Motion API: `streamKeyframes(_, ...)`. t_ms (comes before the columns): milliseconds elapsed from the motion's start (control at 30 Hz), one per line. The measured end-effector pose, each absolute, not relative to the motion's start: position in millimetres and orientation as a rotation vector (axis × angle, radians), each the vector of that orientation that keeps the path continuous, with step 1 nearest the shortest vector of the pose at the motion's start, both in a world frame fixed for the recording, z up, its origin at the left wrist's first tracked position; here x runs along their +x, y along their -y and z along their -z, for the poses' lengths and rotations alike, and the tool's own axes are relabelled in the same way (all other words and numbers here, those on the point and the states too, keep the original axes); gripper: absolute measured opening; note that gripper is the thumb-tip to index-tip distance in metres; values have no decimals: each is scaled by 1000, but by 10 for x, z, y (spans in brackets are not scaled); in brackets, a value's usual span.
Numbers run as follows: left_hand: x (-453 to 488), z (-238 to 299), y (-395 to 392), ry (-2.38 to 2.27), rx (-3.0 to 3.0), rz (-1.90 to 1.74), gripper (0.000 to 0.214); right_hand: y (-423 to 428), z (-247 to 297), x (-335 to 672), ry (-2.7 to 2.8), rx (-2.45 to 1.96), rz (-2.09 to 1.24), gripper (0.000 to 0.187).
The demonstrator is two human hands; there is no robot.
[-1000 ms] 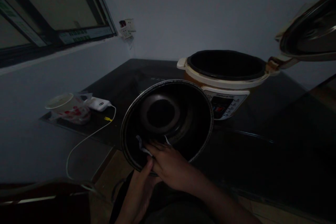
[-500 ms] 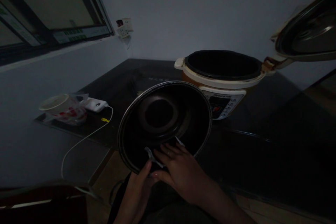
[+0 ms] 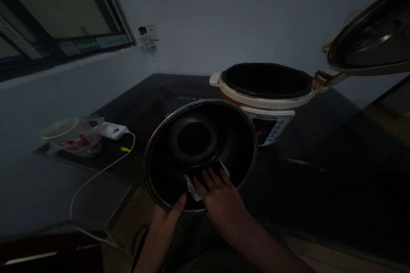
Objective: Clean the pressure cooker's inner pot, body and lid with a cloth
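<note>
A dark round inner pot is tilted so that its opening faces me. My left hand grips its near rim, the thumb over the edge and the other fingers hidden underneath. Inside the pot, my right hand presses a thin white tissue flat to the near inner wall with its fingers outstretched. Tissue edges stick out on both sides of the fingers. Just behind the pot stands an electric pressure cooker, its lid raised on the right.
At the left of the dark countertop are a tub in a plastic bag and a white power strip. Its cord hangs over the edge. Wall sockets sit beside a window.
My right hand has slid the tissue deeper into the pot and slightly right, moving apart from my left hand. My left hand keeps hold of the rim. The view has shifted a little.
</note>
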State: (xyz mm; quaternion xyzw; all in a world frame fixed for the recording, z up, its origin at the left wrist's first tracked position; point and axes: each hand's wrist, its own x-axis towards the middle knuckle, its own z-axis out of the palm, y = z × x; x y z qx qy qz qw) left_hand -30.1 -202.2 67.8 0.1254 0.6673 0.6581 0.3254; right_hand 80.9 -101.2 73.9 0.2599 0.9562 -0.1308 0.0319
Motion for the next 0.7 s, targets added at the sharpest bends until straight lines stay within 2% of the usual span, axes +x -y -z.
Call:
streamKeyframes(200,-272,-650,1895,-2002,547,-1835,69,980,-729,813,-3081,672,435,43)
streamKeyframes(433,-205,-513,1825,-2009,493,-1951,69,1051,-790,683,-3141,588,541,47)
streamKeyframes(567,-188,-485,1841,-1992,521,-1991,65,1044,-752,662,-3131,550,567,62)
streamKeyframes(700,-149,-492,1866,-1987,535,-1969,73,902,-771,775,-2949,560,500,92)
